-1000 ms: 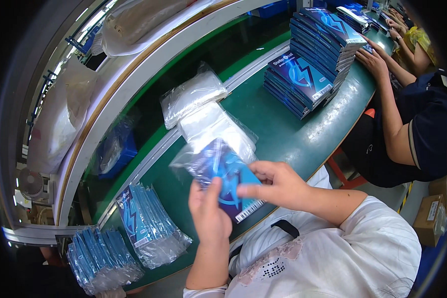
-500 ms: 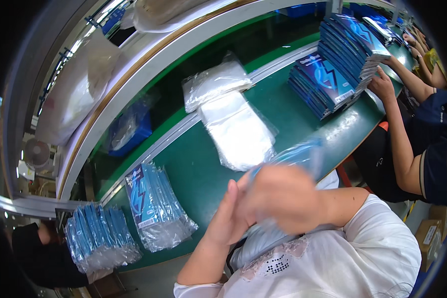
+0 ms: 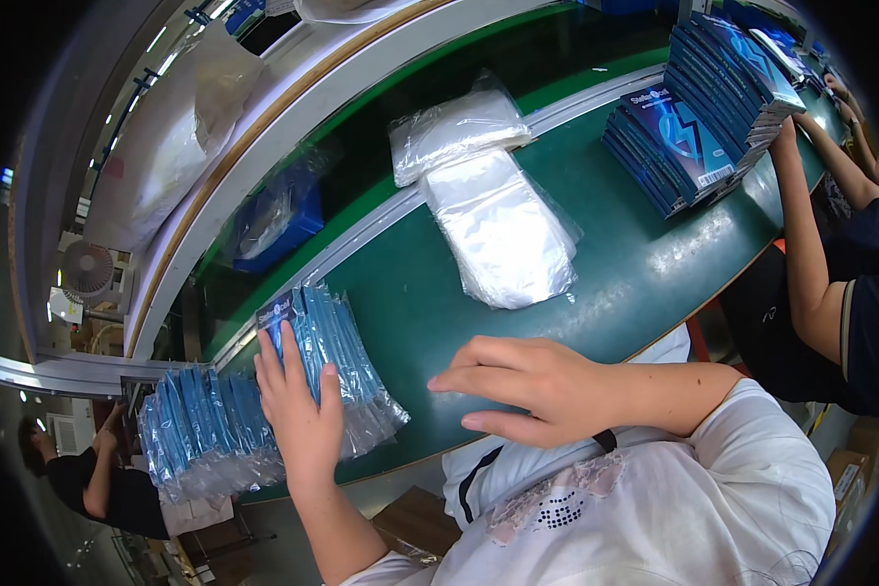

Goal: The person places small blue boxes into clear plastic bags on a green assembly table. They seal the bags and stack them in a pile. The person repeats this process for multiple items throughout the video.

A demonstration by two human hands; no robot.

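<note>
My left hand (image 3: 305, 415) lies with its fingers stretched out over a row of blue boxes in clear plastic bags (image 3: 334, 342). Its fingertips touch the dark top face of the front box, and the hand hides part of that row. Just left of it stands a second row of bagged blue boxes (image 3: 205, 420), their loose bag ends toward me. My right hand (image 3: 532, 386) hovers above the near part of the green table (image 3: 410, 283), fingers spread and nothing in them. Beyond it, a pile of clear plastic bags (image 3: 503, 230) lies flat.
Tall stacks of blue boxes without bags (image 3: 669, 146) stand at the far right, with a co-worker's arm (image 3: 799, 215) beside them. A blue bin (image 3: 283, 230) sits behind the metal rail. A shelf edge (image 3: 293, 98) arches overhead at the left. Another person (image 3: 107, 479) is at the far left.
My hands were together over a blurred blue package in plastic. They have parted: the left has moved left onto the bagged row, while the right is empty. The view has shifted slightly.
</note>
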